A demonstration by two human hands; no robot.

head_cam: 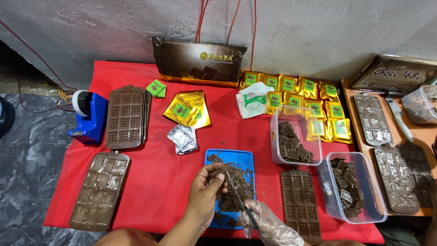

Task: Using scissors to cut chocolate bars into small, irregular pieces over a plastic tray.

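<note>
My left hand [205,193] is bare and pinches a small chocolate piece [217,174] over a blue tray [246,160] scattered with brown shavings. My right hand [268,224] wears a clear plastic glove and grips scissors [236,196], whose blades point up toward the piece in my left fingers. Both hands hover above the lower half of the tray, close together.
Chocolate moulds lie at left [126,117], lower left [99,190] and beside the tray [300,205]. Two clear tubs [274,136] [366,182] hold chocolate squares. Gold packets [309,102], foil wrappers [183,138], a blue tape dispenser [88,116] and a side tray with moulds [387,136] surround them.
</note>
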